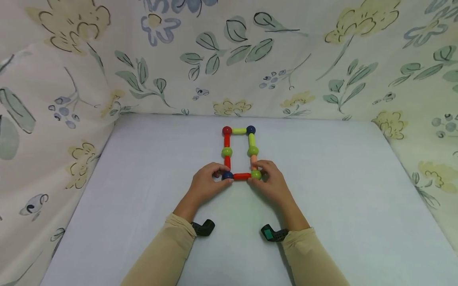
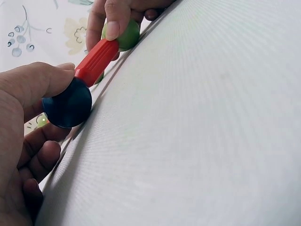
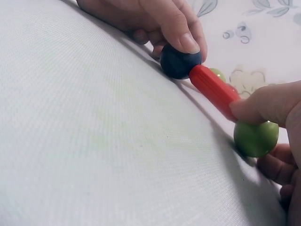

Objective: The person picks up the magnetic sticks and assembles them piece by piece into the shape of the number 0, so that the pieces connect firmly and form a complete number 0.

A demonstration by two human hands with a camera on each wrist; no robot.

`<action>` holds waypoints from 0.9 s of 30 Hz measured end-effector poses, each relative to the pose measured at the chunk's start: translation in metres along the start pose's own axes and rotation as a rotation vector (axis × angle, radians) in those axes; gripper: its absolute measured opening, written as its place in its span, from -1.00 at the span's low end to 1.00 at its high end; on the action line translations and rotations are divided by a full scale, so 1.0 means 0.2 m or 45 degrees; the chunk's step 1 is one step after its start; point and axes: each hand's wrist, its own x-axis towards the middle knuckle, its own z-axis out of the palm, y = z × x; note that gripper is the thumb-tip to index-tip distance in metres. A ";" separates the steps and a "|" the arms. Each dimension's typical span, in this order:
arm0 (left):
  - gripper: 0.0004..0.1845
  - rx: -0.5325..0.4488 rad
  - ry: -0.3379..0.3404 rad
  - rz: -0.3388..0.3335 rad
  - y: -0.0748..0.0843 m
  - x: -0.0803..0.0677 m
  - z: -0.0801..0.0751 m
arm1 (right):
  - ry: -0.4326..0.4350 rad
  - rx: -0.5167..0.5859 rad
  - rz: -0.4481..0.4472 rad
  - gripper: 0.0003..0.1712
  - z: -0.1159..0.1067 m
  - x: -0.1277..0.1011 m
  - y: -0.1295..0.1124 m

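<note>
A rectangle of coloured balls and rods lies on the white table (image 1: 161, 151). At its near left corner my left hand (image 1: 206, 179) pinches a dark blue ball (image 2: 70, 106) between thumb and fingers. My right hand (image 1: 272, 182) grips the green ball (image 3: 256, 140) at the near right corner, its thumb lying over the end of a red rod (image 1: 242, 176). That rod joins the two held balls. A peach rod (image 1: 253, 159), partly behind the right fingers, runs up to another green ball (image 1: 253, 151). Red rods (image 1: 227, 140) with a green ball (image 1: 227, 151) between them form the left side.
The far side has a red ball (image 1: 227, 130), a yellow-green rod (image 1: 239, 130) and a dark blue ball (image 1: 251, 130). A second yellow-green rod (image 1: 251, 140) is on the right side. Flowered cloth (image 1: 229, 59) hangs behind the table and along both sides.
</note>
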 end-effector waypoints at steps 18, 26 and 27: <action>-0.82 -0.088 -0.012 -0.036 0.01 0.02 -0.02 | -0.021 0.008 0.012 -0.73 0.00 0.01 0.00; -0.89 -0.126 -0.024 -0.058 0.01 0.02 0.00 | 0.015 0.062 -0.008 -0.90 0.00 -0.01 0.01; -0.89 -0.125 -0.025 -0.050 0.01 0.02 0.00 | 0.025 0.067 -0.017 -0.91 0.00 -0.01 0.01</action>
